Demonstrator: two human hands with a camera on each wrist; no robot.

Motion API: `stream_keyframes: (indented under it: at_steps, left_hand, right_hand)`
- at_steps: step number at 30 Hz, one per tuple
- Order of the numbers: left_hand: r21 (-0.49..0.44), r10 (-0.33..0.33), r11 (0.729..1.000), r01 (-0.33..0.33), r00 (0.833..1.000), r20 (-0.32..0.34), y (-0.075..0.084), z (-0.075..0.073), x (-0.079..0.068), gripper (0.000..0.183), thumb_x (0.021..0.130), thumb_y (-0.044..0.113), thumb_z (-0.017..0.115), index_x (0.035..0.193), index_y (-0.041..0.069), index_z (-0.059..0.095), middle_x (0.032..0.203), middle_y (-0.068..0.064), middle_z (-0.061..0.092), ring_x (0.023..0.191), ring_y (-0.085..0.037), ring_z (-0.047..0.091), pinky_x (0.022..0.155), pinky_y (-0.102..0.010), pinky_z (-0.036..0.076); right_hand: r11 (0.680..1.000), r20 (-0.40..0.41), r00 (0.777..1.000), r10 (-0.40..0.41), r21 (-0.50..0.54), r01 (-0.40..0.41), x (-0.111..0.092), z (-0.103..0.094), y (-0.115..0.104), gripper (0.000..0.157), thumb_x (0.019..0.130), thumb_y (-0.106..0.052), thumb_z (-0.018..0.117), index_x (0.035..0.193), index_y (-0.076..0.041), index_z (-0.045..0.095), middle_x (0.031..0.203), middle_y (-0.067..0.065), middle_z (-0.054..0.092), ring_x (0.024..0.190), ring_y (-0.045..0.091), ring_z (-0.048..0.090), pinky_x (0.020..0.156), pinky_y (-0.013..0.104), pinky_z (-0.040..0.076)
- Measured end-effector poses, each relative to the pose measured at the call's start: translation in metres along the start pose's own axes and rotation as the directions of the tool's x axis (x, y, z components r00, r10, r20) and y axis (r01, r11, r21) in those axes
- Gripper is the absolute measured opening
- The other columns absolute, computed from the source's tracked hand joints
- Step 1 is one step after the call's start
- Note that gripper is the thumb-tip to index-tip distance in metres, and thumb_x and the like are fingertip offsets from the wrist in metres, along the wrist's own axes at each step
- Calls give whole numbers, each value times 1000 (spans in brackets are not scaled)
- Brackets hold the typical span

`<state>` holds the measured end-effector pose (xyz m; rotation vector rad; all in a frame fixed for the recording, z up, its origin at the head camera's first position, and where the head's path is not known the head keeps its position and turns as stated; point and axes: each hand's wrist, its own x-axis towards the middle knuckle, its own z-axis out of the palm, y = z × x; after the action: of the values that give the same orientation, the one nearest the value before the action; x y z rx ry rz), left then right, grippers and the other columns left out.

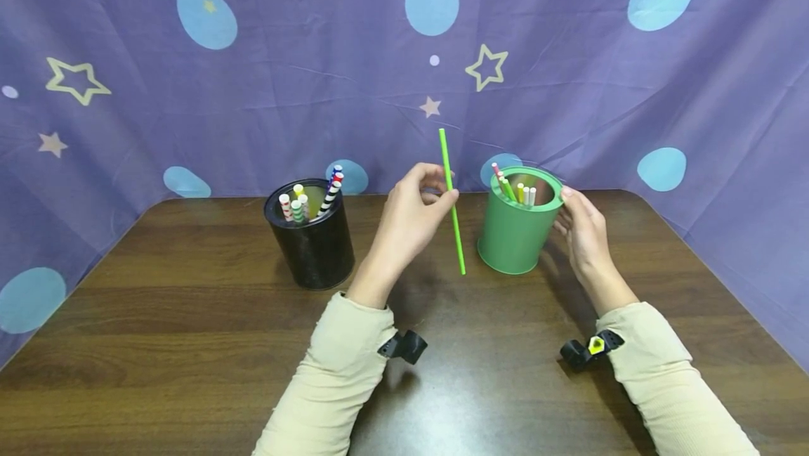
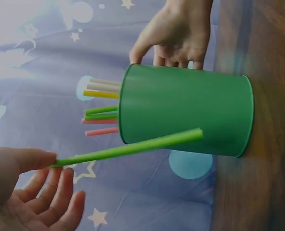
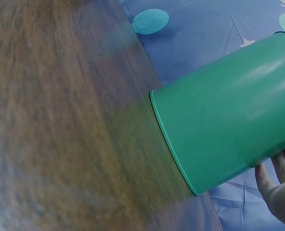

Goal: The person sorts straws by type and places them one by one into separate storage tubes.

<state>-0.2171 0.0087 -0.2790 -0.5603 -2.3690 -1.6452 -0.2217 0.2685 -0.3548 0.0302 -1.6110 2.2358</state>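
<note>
My left hand (image 1: 412, 206) pinches a thin bright green straw (image 1: 452, 220) between thumb and fingertips, near its upper part. The straw hangs nearly upright in the air, just left of a green can (image 1: 515, 238). In the left wrist view, the lower end of the straw (image 2: 181, 136) overlaps the can's wall. My right hand (image 1: 586, 231) touches the can's right side, thumb at the rim and the other fingers against the wall. Several straws stand inside the can, among them pink, green, yellow and white ones (image 1: 529, 195).
To the left stands a black can (image 1: 319, 252) holding several patterned straws (image 1: 298, 209). Both cans are on a brown wooden table (image 1: 189, 336). Behind it hangs a purple curtain (image 1: 303, 76) with stars and blue dots.
</note>
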Motion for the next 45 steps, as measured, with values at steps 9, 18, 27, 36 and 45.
stream_keyframes:
  at_steps: [9,18,27,36,45]
  left_hand:
    - [-235,162,953,-193,976,-144,8,-2,-1,20,95,9,67,111,-1,64,102,-12,70,83,-22,67,81,-30,53]
    - [-403,196,871,-282,951,-241,16,-2,-2,19,95,7,65,110,-5,63,105,-16,69,87,-27,69,83,-35,55]
    - [-482,195,826,-293,950,-243,19,6,-2,18,94,0,64,109,-10,62,106,-21,69,90,-31,69,82,-38,56]
    - [-463,225,836,-294,954,-199,14,15,-4,18,93,0,67,108,-8,63,107,-19,69,92,-25,68,87,-37,54]
    - [-436,176,873,-217,976,-132,7,25,-5,19,97,7,63,112,-4,66,113,-13,69,97,-22,68,89,-32,53]
  right_hand:
    - [1000,10,1000,-11,6,11,0,-1,1,20,103,-16,51,95,-21,69,92,-9,72,88,4,65,78,19,49]
    - [999,9,1000,-22,29,22,1,-1,2,20,103,-16,51,95,-20,69,91,-8,72,87,5,66,75,19,50]
    - [1000,3,1000,-17,15,17,1,0,2,20,103,-17,51,94,-21,69,92,-9,72,87,4,66,76,19,49]
    - [1000,-2,1000,-21,13,21,1,0,2,20,102,-17,52,93,-21,69,91,-9,72,87,4,66,76,19,49]
    - [1000,-8,1000,-18,17,19,1,0,2,20,102,-16,52,93,-21,69,91,-9,72,88,4,65,77,19,49]
